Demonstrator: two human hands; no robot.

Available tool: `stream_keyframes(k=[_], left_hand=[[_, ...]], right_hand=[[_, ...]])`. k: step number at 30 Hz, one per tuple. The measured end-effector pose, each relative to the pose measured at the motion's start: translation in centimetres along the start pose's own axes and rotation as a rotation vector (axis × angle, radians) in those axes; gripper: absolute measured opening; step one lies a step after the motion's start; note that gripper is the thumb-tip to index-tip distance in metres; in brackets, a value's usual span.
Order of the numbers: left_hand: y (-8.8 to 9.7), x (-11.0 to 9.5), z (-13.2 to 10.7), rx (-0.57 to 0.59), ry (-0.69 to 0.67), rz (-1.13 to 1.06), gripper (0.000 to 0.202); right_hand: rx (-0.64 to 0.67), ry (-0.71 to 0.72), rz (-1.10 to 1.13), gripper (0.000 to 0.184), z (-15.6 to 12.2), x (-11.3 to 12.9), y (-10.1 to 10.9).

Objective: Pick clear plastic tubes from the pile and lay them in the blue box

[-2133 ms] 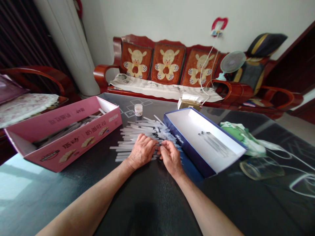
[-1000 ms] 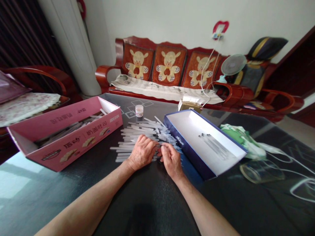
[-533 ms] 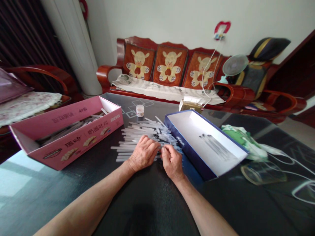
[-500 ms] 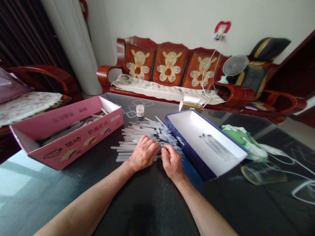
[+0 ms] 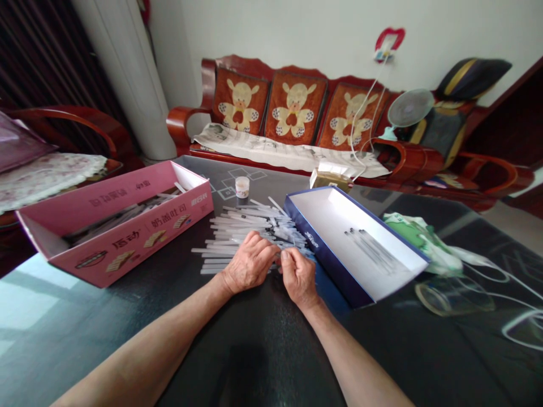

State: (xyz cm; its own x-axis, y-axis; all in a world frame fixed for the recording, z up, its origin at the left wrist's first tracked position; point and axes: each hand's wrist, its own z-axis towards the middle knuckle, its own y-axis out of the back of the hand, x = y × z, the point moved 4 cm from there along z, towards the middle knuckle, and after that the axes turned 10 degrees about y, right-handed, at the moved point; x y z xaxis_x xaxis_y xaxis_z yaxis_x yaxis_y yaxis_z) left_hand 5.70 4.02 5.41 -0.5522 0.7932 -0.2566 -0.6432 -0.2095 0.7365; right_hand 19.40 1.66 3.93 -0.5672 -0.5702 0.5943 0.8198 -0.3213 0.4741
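Observation:
Over the near edge of a pile of slim, pale tubes, my left hand is closed with its fingers curled. My right hand pinches close beside it, thumb against the fingers, the two hands' fingertips almost meeting. Something small and thin sits between the fingertips, mostly hidden, so I cannot make out what it is. To the right of the hands stands a blue box with a white inside, holding several slim tubes with dark ends. More tubes lie in the long pink box on the left.
Behind the pile is a small white cup. A tissue box stands at the table's far side. On the right are a green and white plastic bag, a clear glass container and white cables. A wooden sofa is beyond the dark table.
The view has tilted slightly. My hands stay together at nearly the same place, with the right fingers and thumb shifted a little. The boxes and the pile have not moved.

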Motion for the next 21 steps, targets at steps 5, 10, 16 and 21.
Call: stream_keyframes(k=[5,10,16,21], left_hand=[[0.07,-0.03,0.03,0.007,-0.005,0.012,0.021],[0.11,-0.08,0.07,-0.007,-0.019,0.03,0.021],[-0.03,0.06,0.0,-0.05,-0.001,0.068,0.02],[0.23,-0.12,0.01,-0.104,-0.009,0.103,0.019]], right_hand=[[-0.03,0.005,-0.004,0.033,0.12,0.18,0.06],[-0.026,-0.032,0.034,0.037,0.06,-0.1,-0.14],[-0.027,-0.105,0.084,0.04,0.0,-0.46,-0.4],[-0.036,-0.171,0.123,0.043,0.0,-0.46,-0.52]])
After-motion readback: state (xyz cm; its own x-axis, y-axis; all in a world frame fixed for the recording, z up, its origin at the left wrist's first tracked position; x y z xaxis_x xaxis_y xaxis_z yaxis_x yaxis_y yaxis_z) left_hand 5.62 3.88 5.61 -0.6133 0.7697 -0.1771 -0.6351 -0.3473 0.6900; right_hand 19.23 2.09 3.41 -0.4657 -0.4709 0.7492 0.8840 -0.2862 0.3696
